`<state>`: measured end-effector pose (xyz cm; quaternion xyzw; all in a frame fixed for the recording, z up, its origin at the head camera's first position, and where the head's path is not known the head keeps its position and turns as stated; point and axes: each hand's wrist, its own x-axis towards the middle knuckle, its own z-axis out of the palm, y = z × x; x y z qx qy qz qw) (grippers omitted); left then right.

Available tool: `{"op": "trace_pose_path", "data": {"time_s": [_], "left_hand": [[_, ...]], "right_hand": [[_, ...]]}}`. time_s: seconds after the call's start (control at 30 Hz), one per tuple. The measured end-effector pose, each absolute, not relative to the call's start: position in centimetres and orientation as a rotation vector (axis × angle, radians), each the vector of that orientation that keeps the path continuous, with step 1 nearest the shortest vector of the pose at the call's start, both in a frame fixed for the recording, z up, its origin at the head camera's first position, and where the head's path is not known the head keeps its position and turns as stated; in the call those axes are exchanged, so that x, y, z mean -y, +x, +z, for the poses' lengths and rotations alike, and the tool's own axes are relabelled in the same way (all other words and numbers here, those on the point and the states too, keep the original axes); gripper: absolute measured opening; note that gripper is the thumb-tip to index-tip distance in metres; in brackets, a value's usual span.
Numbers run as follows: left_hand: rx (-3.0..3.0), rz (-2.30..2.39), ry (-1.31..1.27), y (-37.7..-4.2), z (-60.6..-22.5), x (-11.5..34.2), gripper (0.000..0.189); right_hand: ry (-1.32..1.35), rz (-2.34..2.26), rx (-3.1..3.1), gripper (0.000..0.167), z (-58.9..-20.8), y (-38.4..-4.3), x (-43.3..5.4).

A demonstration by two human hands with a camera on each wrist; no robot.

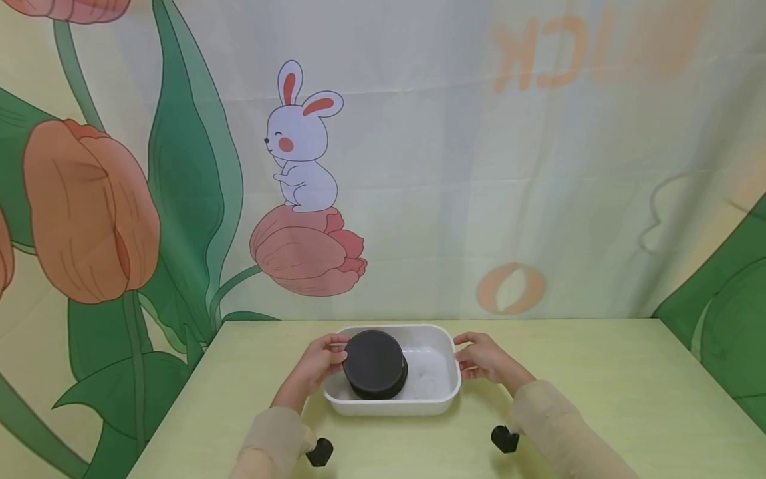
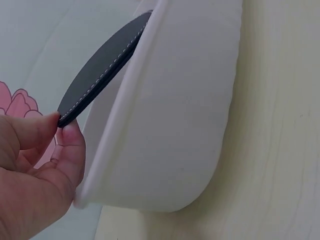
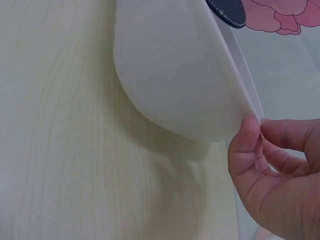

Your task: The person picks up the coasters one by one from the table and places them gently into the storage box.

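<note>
A white rectangular tray (image 1: 426, 372) with rounded corners stands on the table. Inside its left half is a round black coaster (image 1: 372, 359), edged with pale stitching in the left wrist view. It lies tilted above another black round thing (image 1: 404, 374), mostly hidden under it. With thumb and fingers my left hand (image 1: 318, 362) pinches the coaster's left edge (image 2: 80, 102), close against the tray's rim. At the opposite end, my right hand (image 1: 486, 358) pinches the tray's rim (image 3: 252, 107) between thumb and fingers.
The pale wood-grain table (image 1: 598, 392) ends at a back edge against a printed curtain (image 1: 431, 199) with tulips and a rabbit. Black wrist-worn devices (image 1: 320, 452) hang below both forearms, near the table's front.
</note>
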<state>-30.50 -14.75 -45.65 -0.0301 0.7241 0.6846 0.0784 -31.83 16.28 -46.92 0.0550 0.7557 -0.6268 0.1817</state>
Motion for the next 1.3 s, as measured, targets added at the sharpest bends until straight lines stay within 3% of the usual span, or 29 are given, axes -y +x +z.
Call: {"op": "trace_pose_path", "data": {"time_s": [0.77, 1.03, 1.13, 1.3], "left_hand": [[-2.552, 1.78, -0.195, -30.6, -46.3, 12.3, 0.026], [-2.843, 1.657, -0.034, -35.4, -54.7, 13.7, 0.03], [-2.871, 1.582, -0.061, -34.6, -53.7, 13.2, 0.034], [-2.816, 1.497, -0.148, -30.9, -48.0, 11.6, 0.037]], "right_hand": [[0.157, -1.789, -2.121, 0.037, -47.1, -31.9, -16.2], [0.153, -1.788, -2.117, 0.037, -47.0, -31.8, -16.3], [0.143, -1.784, -2.114, 0.037, -46.9, -31.7, -16.3], [0.144, -1.778, -2.118, 0.038, -46.7, -31.6, -16.3]]}}
